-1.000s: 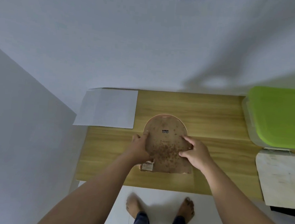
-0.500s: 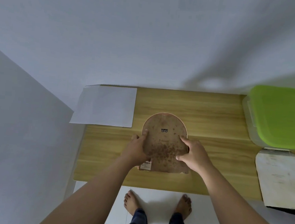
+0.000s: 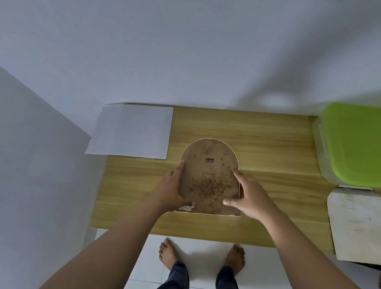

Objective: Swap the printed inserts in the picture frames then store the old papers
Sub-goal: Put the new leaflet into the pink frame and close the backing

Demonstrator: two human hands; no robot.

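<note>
An arch-shaped picture frame (image 3: pixel 208 175) lies face down at the middle of the wooden table (image 3: pixel 265 138), its speckled brown backing board up and a small metal hanger near the top. My left hand (image 3: pixel 172 188) grips its left edge with the thumb on the lower left corner. My right hand (image 3: pixel 247 196) clasps the right edge, thumb pressed on the backing. A white sheet of paper (image 3: pixel 131 133) lies at the table's far left corner. A second arch-shaped stained white sheet (image 3: pixel 361 224) rests at the right end.
A clear storage box with a green lid (image 3: pixel 362 144) stands at the far right of the table, against the wall. The white sheet hangs over the left table edge. My bare feet stand on white floor tiles below the table's front edge.
Both hands stay on the frame; the thumbs have slid lower along the backing. The frame itself has hardly moved on the table.
</note>
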